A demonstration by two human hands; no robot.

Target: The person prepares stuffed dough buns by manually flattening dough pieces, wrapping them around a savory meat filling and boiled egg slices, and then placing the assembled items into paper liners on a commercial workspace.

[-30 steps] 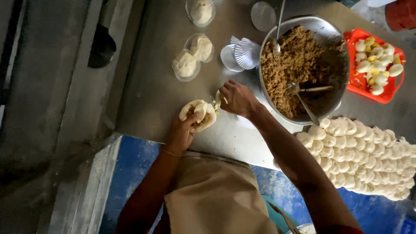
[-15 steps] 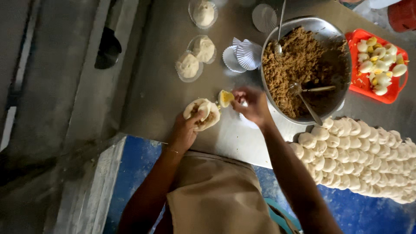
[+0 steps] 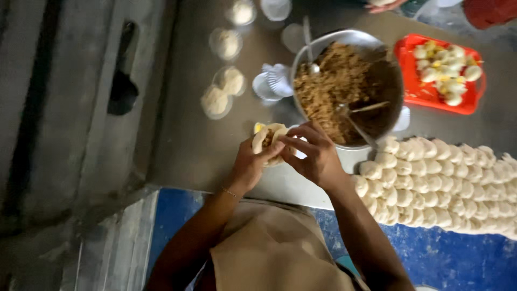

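From the head camera, both forearms reach out from the near edge over a tan apron (image 3: pixel 280 253) and meet above the near rim of the grey tabletop (image 3: pixel 188 140). The left hand (image 3: pixel 249 166) is cupped palm-up, wrist bent slightly back with a thin bracelet on it, its grip curled around a round of pale dough (image 3: pixel 267 141) that sits in the palm. The dough is folded partly open, showing brown filling and a bit of yellow at its far left edge. The right hand (image 3: pixel 315 153) comes in from the right, back of the hand up, wrist angled inward; its fingers are pinched together on the right edge of the same dough, so both grips are closed on it, the hands touching each other.

Just beyond the right hand stands a large metal bowl (image 3: pixel 371 40) of brown minced filling with two spoons in it. To the far right of the bowl is a red tray (image 3: pixel 409 89) with halved boiled eggs. To the right of the hands, rows of small dough balls (image 3: pixel 441 183) lie close-packed on the tabletop. Left of the bowl sits a stack of white paper cups (image 3: pixel 272 81), and further left and beyond are small clear dishes (image 3: pixel 216 102) with pale dough portions. Another person's hand (image 3: pixel 383 5) shows at the far edge.
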